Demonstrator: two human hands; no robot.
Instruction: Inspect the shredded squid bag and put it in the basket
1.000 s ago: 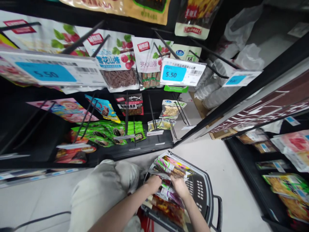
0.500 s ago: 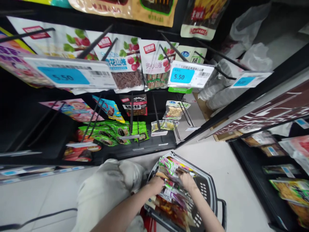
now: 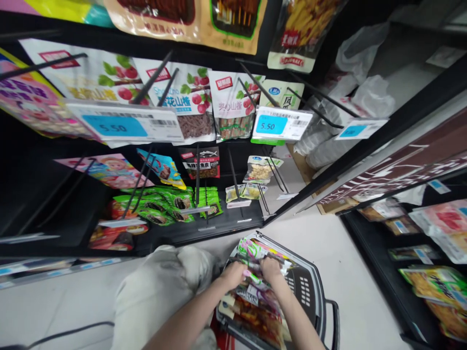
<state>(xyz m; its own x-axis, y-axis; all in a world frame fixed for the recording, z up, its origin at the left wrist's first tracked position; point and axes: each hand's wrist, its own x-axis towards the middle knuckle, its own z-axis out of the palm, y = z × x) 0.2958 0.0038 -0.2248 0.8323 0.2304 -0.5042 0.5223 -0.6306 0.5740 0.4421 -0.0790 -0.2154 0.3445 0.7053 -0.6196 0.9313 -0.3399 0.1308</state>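
Observation:
A dark shopping basket [image 3: 310, 296] with a grey rim stands on the floor beside my bent knees and holds several packaged snacks. My left hand [image 3: 234, 275] is inside its left part, fingers closed on the edge of a snack bag [image 3: 254, 277] with pink and green print. Over the basket's middle, my right hand [image 3: 270, 268] has its fingers curled down onto the packets; the fingertips are partly hidden. Another snack bag [image 3: 251, 249] with green and pink print lies just beyond both hands. A brown-and-red food pack [image 3: 246, 316] lies nearer to me.
Ahead is a black shelf rack with hawthorn snack bags [image 3: 233, 104] on hooks and price tags [image 3: 280, 124]. Green packets [image 3: 164, 204] lie on its bottom shelf. A second shelf [image 3: 368, 253] with food packs is on the right. The basket's handle [image 3: 333, 321] sticks out rightward.
My right hand has shifted slightly left, toward my left hand. My left hand has moved a little left among the bags. The view has tilted slightly.

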